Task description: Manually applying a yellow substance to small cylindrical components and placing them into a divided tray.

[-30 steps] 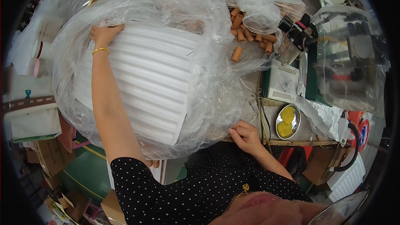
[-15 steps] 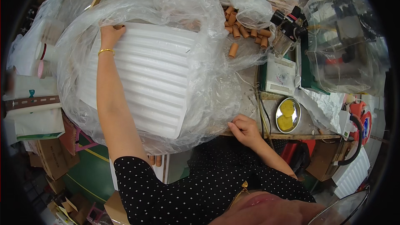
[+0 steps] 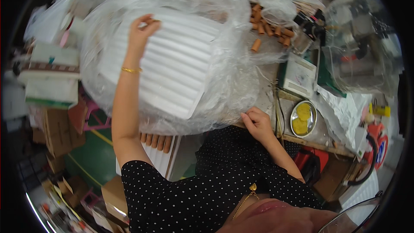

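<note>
At the far rim of one white ribbed tray [image 3: 172,60], wrapped in one clear plastic bag [image 3: 224,86] on the tabletop [image 3: 267,73], left hand [image 3: 140,30] fingers curl over its edge; right hand [image 3: 256,123] fingers pinch the film. Probably light, stiff, slippery; best gripped by its edges.

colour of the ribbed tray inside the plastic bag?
White, the ribbed tray under the left hand; clearest in the head view.
</note>
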Available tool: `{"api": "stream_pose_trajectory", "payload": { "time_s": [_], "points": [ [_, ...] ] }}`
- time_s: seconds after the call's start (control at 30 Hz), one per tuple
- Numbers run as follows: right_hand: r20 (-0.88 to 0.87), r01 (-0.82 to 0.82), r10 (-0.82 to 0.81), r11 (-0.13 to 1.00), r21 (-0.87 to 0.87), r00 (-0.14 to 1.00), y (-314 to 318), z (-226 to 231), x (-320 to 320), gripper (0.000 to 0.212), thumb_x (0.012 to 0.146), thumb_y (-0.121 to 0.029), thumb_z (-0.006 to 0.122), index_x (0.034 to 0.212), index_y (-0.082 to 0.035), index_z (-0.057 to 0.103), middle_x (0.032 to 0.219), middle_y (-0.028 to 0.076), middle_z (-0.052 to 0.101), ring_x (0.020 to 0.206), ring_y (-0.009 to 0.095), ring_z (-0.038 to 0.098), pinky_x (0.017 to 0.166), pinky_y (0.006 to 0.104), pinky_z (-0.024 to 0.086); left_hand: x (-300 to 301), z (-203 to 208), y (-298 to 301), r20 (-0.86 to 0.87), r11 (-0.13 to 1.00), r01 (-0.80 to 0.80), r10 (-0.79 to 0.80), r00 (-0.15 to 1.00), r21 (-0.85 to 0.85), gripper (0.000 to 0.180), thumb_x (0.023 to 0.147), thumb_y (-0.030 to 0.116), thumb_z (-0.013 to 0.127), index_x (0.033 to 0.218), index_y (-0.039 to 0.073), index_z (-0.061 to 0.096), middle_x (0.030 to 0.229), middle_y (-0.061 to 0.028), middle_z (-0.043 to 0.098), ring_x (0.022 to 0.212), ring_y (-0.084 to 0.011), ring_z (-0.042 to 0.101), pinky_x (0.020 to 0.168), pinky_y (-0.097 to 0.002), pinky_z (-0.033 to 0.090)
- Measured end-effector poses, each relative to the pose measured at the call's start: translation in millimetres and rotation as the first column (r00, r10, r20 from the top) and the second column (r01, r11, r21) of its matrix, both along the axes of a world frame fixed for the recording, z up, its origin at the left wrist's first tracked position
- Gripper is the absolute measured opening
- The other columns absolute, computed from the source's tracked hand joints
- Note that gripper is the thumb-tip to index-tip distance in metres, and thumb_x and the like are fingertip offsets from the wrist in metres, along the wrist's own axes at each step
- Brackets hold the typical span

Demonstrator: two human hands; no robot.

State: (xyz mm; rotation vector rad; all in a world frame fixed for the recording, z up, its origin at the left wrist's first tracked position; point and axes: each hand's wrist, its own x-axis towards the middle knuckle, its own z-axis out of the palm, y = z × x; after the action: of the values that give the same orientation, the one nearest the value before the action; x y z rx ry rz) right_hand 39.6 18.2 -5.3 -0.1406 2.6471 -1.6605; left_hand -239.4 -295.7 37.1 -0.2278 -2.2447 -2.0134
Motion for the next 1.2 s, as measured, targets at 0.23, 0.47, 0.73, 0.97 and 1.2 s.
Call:
{"api": "stream_pose_trajectory", "payload": {
  "time_s": [0.23,0.47,0.73,0.97,1.2],
  "points": [
    [-0.059,0.066,-0.062,0.996,0.066,0.996,3.0,3.4,7.2,0.012,0.081,-0.012,0.061,0.075,-0.002,0.056,0.071,0.009,0.052,0.055,0.02,0.051,0.051,0.0278,0.04,149.1,18.9,61.6,-0.127,0.888,0.102,-0.176,0.976,-0.448,0.047,0.066,0.004,0.073,0.108,0.006,0.054,0.118,-0.0078,0.033,0.093,-0.0165,0.053,0.079,-0.0307,0.048],
    [-0.142,0.198,-0.19,0.979,0.042,0.971,49.3,43.3,55.5,0.011,0.08,-0.013,0.062,0.078,-0.004,0.056,0.075,0.008,0.053,0.057,0.02,0.053,0.052,0.0294,0.042,160.4,-36.1,81.2,-0.167,0.535,0.002,-0.267,0.949,-0.845,0.049,0.069,0.019,0.071,0.11,-0.001,0.052,0.099,-0.018,0.051,0.105,-0.0365,0.043,0.097,-0.0448,0.032],
    [-0.455,0.847,-0.715,0.426,0.318,0.531,264.3,23.1,139.5,0.015,0.082,-0.012,0.056,0.092,-0.001,0.061,0.082,0.018,0.061,0.075,0.033,0.058,0.067,0.0365,0.046,164.8,12.9,161.2,-0.474,0.898,-0.173,-0.043,0.88,-0.403,0.038,0.078,0.008,0.067,0.113,0.003,0.053,0.115,-0.0098,0.049,0.093,-0.02,0.053,0.077,-0.03,0.045],
    [-0.569,0.683,-0.523,0.035,0.73,0.634,401.4,-29.0,139.5,0.036,0.082,-0.02,0.051,0.114,-0.004,0.054,0.113,0.019,0.054,0.104,0.036,0.051,0.091,0.0409,0.04,116.2,-23.4,269.4,-0.287,0.765,0.147,-0.401,0.87,-0.627,0.038,0.076,0.019,0.066,0.107,0.0,0.056,0.102,-0.0163,0.055,0.087,-0.0267,0.055,0.076,-0.0347,0.046],
    [-0.564,0.641,-0.459,0.017,0.767,0.687,404.3,-33.2,103.1,0.043,0.084,-0.028,0.049,0.121,-0.007,0.05,0.124,0.017,0.049,0.115,0.033,0.045,0.098,0.0389,0.034,61.6,-68.4,295.8,-0.049,0.401,0.111,-0.367,0.929,-0.909,0.028,0.078,0.025,0.061,0.091,0.0,0.06,0.092,-0.0206,0.059,0.09,-0.0364,0.054,0.08,-0.0411,0.044]
  ]
}}
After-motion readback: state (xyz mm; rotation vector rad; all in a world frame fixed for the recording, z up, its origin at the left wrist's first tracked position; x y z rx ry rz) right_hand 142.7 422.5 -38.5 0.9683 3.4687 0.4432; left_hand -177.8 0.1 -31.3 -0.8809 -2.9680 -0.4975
